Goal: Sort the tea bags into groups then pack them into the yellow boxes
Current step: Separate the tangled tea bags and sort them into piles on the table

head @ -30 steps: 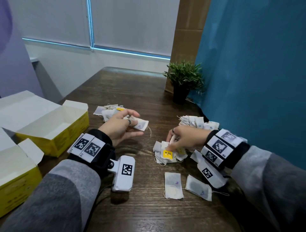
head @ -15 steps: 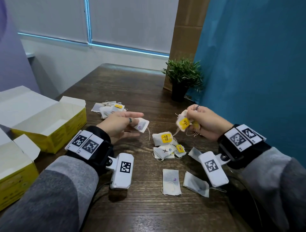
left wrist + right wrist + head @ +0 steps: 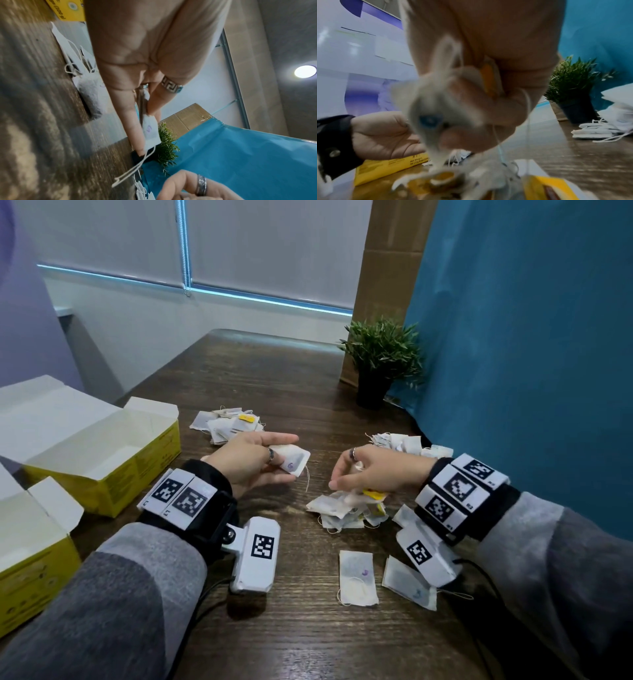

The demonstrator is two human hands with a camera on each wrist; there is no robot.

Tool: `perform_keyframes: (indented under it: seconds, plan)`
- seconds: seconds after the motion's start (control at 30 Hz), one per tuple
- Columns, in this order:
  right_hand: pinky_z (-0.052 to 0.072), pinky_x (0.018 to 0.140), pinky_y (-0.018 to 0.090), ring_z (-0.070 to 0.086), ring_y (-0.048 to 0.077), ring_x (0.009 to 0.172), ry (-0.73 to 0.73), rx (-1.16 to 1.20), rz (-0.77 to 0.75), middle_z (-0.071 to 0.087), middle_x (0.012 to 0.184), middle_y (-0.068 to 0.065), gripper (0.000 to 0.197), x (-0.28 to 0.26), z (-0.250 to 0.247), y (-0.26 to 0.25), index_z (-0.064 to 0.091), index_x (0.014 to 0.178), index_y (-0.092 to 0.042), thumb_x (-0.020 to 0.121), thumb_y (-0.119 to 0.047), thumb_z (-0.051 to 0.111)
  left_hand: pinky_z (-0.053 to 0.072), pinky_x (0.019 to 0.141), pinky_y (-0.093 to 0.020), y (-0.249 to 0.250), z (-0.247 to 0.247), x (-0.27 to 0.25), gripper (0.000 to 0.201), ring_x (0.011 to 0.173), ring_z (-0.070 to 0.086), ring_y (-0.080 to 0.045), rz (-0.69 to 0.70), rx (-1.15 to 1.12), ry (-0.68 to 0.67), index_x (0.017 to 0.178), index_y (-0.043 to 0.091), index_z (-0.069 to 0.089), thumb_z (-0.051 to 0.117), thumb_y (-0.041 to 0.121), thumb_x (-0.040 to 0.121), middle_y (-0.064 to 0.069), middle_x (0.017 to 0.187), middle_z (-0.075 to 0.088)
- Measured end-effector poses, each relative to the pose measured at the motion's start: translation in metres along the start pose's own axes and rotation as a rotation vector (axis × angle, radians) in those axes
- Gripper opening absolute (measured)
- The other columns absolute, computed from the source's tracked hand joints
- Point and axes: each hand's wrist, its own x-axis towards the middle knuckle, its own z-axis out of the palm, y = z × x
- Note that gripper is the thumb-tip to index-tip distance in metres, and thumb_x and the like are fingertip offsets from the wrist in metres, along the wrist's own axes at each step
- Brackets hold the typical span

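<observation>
- A tea bag [image 3: 293,461] marked with a purple "6" is being held in the left hand [image 3: 251,465], pinched between the thumb and the fingers with the forefinger stretched out; its string is hanging free toward the counter [image 3: 274,378].
- The right hand [image 3: 373,470] is being lowered onto the middle heap of tea bags [image 3: 346,508], fingers curled; a blurred bag and a yellow tag are being gripped in it, as the right wrist view suggests.
- The middle heap is lying directly under the right hand and just right of the left hand, so the right hand is judged the nearer grip for the next pick.
- A sorted pile [image 3: 227,422] is lying beyond the left hand, another pile [image 3: 400,443] beyond the right hand, and two single bags [image 3: 358,578] are lying flat near the body, long sides running away from it.
- Two open yellow boxes [image 3: 102,450] are standing well to the left, nearer the left hand; no bags can be seen in them.
- "Net Weight" is being shown on a box side in the right wrist view; the rest is too blurred to read.
- The nearer single bag is bearing a purple mark, perhaps a "5".
</observation>
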Motion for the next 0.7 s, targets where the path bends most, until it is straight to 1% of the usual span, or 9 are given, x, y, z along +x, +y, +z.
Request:
perform_keyframes:
  seconds: [0.07,0.1,0.17,0.27,0.37,0.43,0.53,0.63,0.7]
  plan:
    - [0.043,0.058,0.016,0.055,-0.002,0.056,0.047,0.005,-0.017,0.062,0.064,-0.014,0.024,0.002,-0.003,-0.003,0.066,0.098,-0.02,0.081,-0.038,0.069,0.06,0.065,-0.033,0.0,-0.001,0.001,0.042,0.092,0.065,-0.03,-0.013,0.002,0.01,0.101,0.011,0.064,0.033,-0.015,0.089,-0.017,0.103,0.059]
    - [0.039,0.056,0.015,0.053,-0.004,0.056,0.055,0.002,-0.017,0.059,0.059,-0.015,0.024,0.003,-0.005,-0.005,0.067,0.099,-0.019,0.081,-0.036,0.07,0.06,0.065,-0.034,-0.001,-0.001,0.001,0.043,0.093,0.067,-0.033,-0.021,0.002,0.008,0.103,0.011,0.064,0.032,-0.014,0.089,-0.02,0.104,0.061]
    - [0.042,0.066,0.017,0.056,0.0,0.073,0.025,0.021,0.012,0.062,0.071,-0.015,0.029,0.003,-0.007,-0.006,0.068,0.099,-0.019,0.078,-0.039,0.072,0.06,0.066,-0.035,0.0,-0.001,0.0,0.044,0.092,0.068,-0.035,-0.035,0.005,-0.003,0.108,0.01,0.062,0.03,-0.013,0.088,-0.025,0.105,0.064]
    - [0.049,0.087,0.029,0.061,0.014,0.095,-0.078,-0.07,0.109,0.068,0.097,-0.002,0.046,0.007,-0.001,-0.009,0.069,0.098,-0.018,0.073,-0.056,0.068,0.06,0.067,-0.036,0.001,-0.001,-0.001,0.044,0.09,0.068,-0.033,-0.031,0.013,-0.007,0.114,0.01,0.062,0.032,-0.011,0.088,-0.022,0.102,0.065]
    - [0.045,0.072,0.024,0.055,0.01,0.078,-0.115,-0.146,0.079,0.062,0.079,-0.007,0.027,0.011,0.01,-0.009,0.066,0.084,-0.022,0.075,-0.047,0.072,0.058,0.074,-0.037,0.0,-0.002,0.0,0.04,0.079,0.065,-0.021,-0.015,0.047,-0.006,0.112,0.014,0.065,0.04,-0.007,0.089,-0.008,0.092,0.065]
    - [0.044,0.069,0.023,0.052,0.009,0.074,-0.069,-0.113,0.031,0.059,0.073,-0.009,0.017,0.009,0.01,-0.009,0.065,0.08,-0.023,0.076,-0.037,0.074,0.055,0.076,-0.034,0.0,-0.003,-0.001,0.034,0.077,0.063,-0.017,-0.009,0.065,0.002,0.11,0.018,0.066,0.047,-0.001,0.09,-0.004,0.086,0.063]
    - [0.048,0.075,0.026,0.057,0.01,0.074,0.091,0.049,-0.036,0.062,0.075,-0.007,0.015,0.007,0.002,-0.008,0.064,0.075,-0.022,0.075,-0.03,0.076,0.052,0.063,-0.024,0.005,0.0,-0.005,0.024,0.071,0.06,-0.013,0.055,0.018,0.036,0.109,0.02,0.065,0.058,0.01,0.088,0.0,0.083,0.063]
    - [0.043,0.057,0.015,0.052,-0.001,0.054,0.286,0.323,-0.152,0.061,0.059,-0.011,0.019,0.005,-0.005,-0.012,0.059,0.07,-0.015,0.076,-0.02,0.076,0.049,0.068,-0.025,0.007,0.007,-0.009,0.037,0.073,0.063,-0.01,0.131,-0.01,-0.043,0.108,0.023,0.062,0.069,0.026,0.072,0.004,0.088,0.067]
    - [0.036,0.05,0.009,0.049,-0.004,0.045,0.328,0.471,-0.199,0.058,0.047,-0.014,0.02,0.004,-0.004,-0.015,0.057,0.068,-0.014,0.077,-0.016,0.075,0.054,0.068,-0.024,0.007,0.013,-0.012,0.049,0.073,0.067,-0.009,0.165,0.005,-0.13,0.109,0.024,0.059,0.071,0.023,0.061,0.004,0.088,0.07]
